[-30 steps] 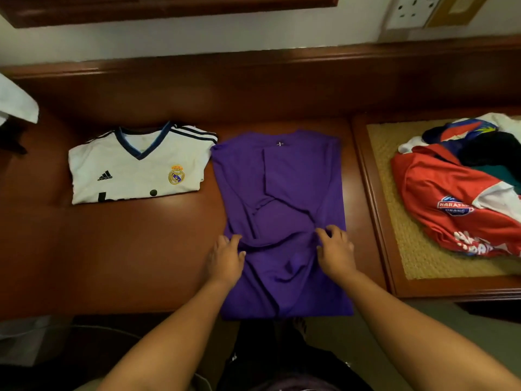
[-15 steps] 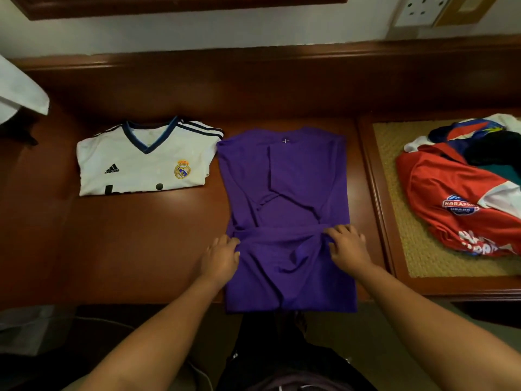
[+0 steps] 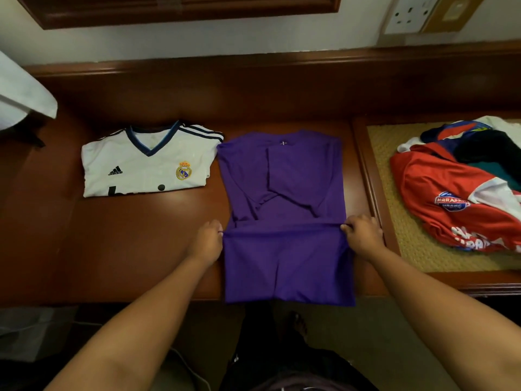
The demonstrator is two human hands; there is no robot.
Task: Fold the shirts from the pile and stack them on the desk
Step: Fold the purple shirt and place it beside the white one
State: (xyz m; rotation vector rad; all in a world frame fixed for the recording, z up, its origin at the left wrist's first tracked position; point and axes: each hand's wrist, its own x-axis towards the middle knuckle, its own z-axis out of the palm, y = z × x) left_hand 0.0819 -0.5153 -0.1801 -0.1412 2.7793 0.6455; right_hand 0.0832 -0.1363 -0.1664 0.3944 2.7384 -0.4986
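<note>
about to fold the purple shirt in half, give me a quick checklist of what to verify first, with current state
1. Left hand pinches the left edge of the plain purple shirt at mid-length: ok.
2. Right hand pinches the right edge at the same height: ok.
3. Both sleeves folded inward onto the body: ok.
4. Hem fully on the dark wooden desk: not ok, it hangs over the front edge.
5. Upper half lies flat for the fold to land on: ok, minor creases near the sleeves.
6. Folded white football jersey lies apart from the purple shirt: cannot tell, edges nearly meet.
</note>
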